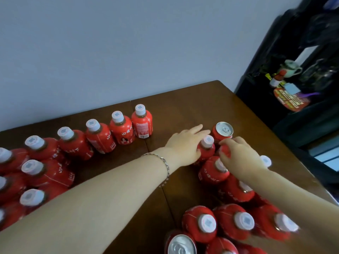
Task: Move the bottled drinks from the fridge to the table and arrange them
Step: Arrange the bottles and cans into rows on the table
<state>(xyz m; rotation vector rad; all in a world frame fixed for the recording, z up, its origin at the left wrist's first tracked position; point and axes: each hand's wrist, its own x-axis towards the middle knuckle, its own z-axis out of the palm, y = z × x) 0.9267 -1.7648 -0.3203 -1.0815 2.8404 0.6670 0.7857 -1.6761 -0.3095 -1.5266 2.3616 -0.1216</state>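
Several small red bottles with white caps stand on the dark wooden table (pixel 183 110). One row (pixel 100 136) runs along the left and back, another group (pixel 234 220) sits at the near right. My left hand (pixel 185 143) lies against a red bottle (pixel 207 149) near the middle right, fingers stretched forward past its cap. My right hand (pixel 236 153) curls its fingers over a red bottle (pixel 224 151) just right of it. A red can (pixel 222 131) with a silver top stands behind both hands.
A second can (pixel 180 244) stands at the near edge among the bottles. A dark shelf unit (pixel 293 79) with a teapot and packets stands beyond the table's right corner. A plain wall runs behind the table.
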